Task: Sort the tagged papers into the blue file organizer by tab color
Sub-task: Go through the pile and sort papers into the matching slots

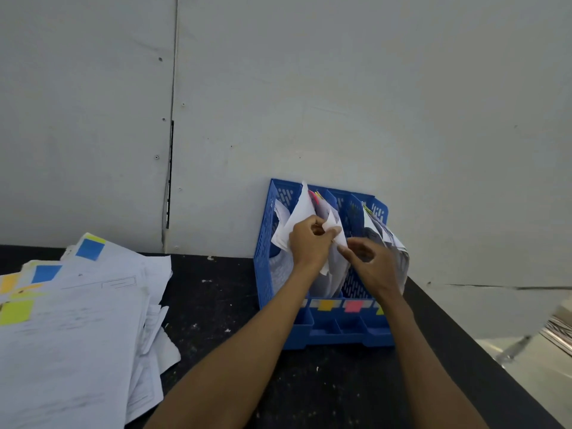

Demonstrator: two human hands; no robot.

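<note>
Fingers (328, 233) of the left hand (308, 246) curl round a sheaf of white papers (295, 219), thumb on the near side, pinching them as they stand tilted in the left part of the blue file organizer (263, 243); which slot exactly cannot be told. Just beside it, the right hand (373, 264) has its fingers loosely curled, thumb tip touching the lower edge of the same sheaf; whether it pinches the paper is unclear. More sheets (391, 243) lean out of the rightmost slot. Along the organizer's front run an orange label (325, 305), a pink label (352, 306) and a yellow-green one half hidden by the right forearm. Its back stands against the grey wall (309, 88), on a black table (216, 305). Well to the left lies a loose pile of papers (77, 329) with blue, orange and yellow-green tabs.
</note>
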